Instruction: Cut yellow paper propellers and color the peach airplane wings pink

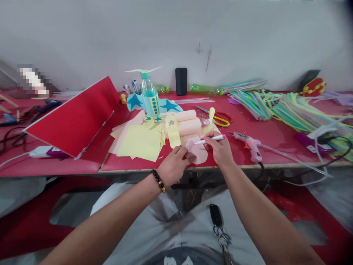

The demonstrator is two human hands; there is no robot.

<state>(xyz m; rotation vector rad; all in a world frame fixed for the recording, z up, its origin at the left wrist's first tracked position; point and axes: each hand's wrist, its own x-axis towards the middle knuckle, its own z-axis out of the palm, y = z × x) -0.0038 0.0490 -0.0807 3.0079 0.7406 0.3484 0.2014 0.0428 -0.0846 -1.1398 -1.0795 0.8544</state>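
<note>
Your right fingers (214, 144) are closed around a pink-and-white marker (210, 139). Its tip points left and down to the pale pink cutout (201, 154), which lies directly under the fingers at the near table edge. If the tip really touches the paper, I cannot tell. Your left fingers (187, 154) are curled onto the left edge of the same cutout and hold it in place, approx. opposite the marker tip; the left hand (173, 165) has a dark bead bracelet (158, 180) on the wrist. Just beyond both sets of fingers are two peach paper rolls (189, 125) with a yellow strip (172, 134) over them, w/ a purple star on it. Left of the fingers is a pile of yellow sheets (140, 145). Farther behind stands a bottle plane (150, 99) with blue wings, stars and a propeller; in my judgement this one is complete. The piece with the rolls looks only partly dressed, i.e. no wings visible, and the cutout is cut to shape but no drawn lines are clear on it. Right of the fingers lie scissors (222, 118) and a glue gun (252, 147), then straws (289, 106) well apart. Far left leans a red board (79, 117).
</note>
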